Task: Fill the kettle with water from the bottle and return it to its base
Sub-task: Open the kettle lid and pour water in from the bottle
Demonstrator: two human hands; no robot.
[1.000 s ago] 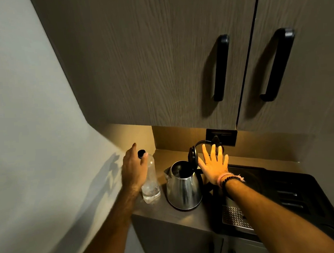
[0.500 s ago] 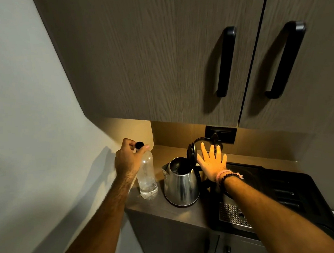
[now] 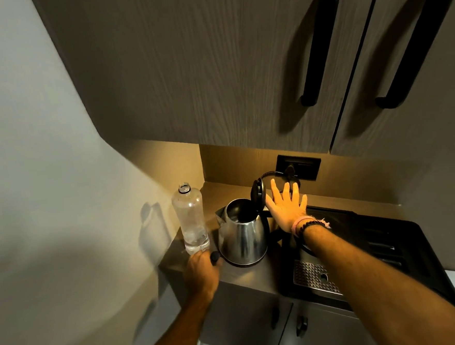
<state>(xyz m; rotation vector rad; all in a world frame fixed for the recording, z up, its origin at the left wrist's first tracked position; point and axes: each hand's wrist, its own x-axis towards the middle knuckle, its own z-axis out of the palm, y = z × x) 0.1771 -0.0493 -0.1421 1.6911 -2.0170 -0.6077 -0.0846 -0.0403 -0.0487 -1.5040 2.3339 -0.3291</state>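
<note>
The plastic water bottle [image 3: 190, 217] stands uncapped and upright at the counter's [image 3: 251, 275] nine o'clock edge, just left of the steel kettle [image 3: 243, 233]. The kettle's lid [image 3: 257, 194] is flipped up, ready for pouring; it seems to sit off its base, which I cannot make out. The left hand [image 3: 202, 273], at the bottle's six o'clock, pinches the black cap [image 3: 214, 257] in its fingers. The right hand [image 3: 286, 208], fingers spread flat and holding nothing, hovers at the kettle's two o'clock. Pouring and returning remain.
</note>
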